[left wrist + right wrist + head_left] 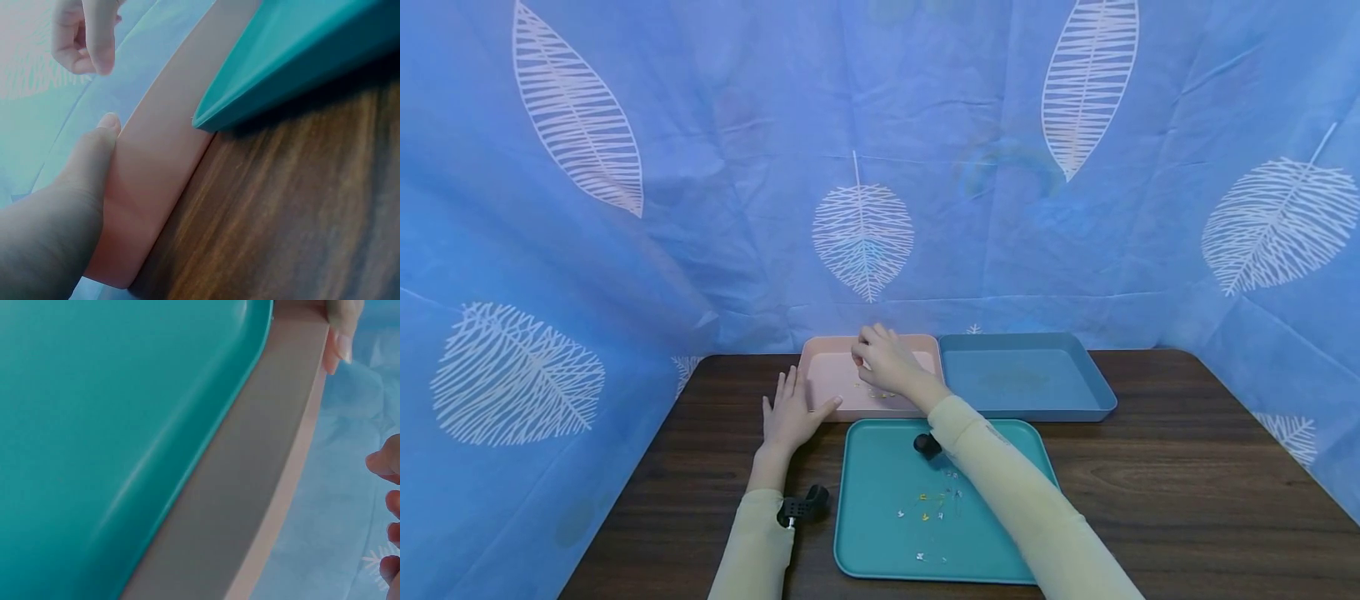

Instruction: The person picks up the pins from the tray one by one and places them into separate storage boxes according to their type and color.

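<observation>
My left hand lies at the left front corner of the pink tray, its fingers spread along the side and its thumb against the rim. Above the pink tray hovers my right hand, with fingers bent downward and no contact with the tray. Whether a small piece sits between its fingertips is too small to tell. Below it, a few tiny yellowish pieces lie on the pink tray's floor. Several tiny yellow and white pieces, some shaped like butterflies, are scattered in the teal tray.
A blue tray adjoins the pink one on the right. All three trays stand on a dark wooden table. Behind and beside the table hangs a blue cloth with white leaf prints. My right forearm crosses over the teal tray.
</observation>
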The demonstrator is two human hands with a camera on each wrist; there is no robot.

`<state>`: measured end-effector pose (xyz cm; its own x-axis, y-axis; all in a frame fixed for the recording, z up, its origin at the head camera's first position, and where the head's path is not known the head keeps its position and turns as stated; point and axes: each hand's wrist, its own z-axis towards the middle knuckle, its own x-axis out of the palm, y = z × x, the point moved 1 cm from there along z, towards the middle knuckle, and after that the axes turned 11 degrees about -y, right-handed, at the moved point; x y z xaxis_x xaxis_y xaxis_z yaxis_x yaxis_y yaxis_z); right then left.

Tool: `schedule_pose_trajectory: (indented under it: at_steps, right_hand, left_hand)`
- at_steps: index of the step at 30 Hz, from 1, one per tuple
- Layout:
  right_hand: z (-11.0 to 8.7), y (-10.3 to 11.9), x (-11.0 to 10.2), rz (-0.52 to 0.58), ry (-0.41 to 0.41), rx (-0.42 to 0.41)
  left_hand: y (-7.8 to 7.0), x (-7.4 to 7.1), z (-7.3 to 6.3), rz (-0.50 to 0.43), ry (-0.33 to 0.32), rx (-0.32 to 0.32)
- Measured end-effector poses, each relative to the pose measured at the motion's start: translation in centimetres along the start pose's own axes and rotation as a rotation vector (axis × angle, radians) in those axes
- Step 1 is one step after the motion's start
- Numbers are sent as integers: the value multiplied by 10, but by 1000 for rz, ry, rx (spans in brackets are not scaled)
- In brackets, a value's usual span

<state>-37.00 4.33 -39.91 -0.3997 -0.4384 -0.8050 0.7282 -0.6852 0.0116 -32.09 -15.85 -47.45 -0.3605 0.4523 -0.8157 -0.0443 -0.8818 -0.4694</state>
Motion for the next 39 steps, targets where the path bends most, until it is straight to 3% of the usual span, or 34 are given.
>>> schedule_pose_trajectory:
  at_steps: [16,27,31,39]
  right_hand:
    - [-25,12,-32,-1,-147,-19]
    - [-47,14,-41,9,-258,-21]
    - [-55,16,-46,42,-240,20]
    - [-72,24,-57,53,-167,177]
  left_hand:
    - [0,1,-1,-6,-1,-9]
    - [1,1,-1,-22,-9,-5]
    - [2,1,-1,-21,-13,0]
    - [2,0,-2,-51,-3,-9]
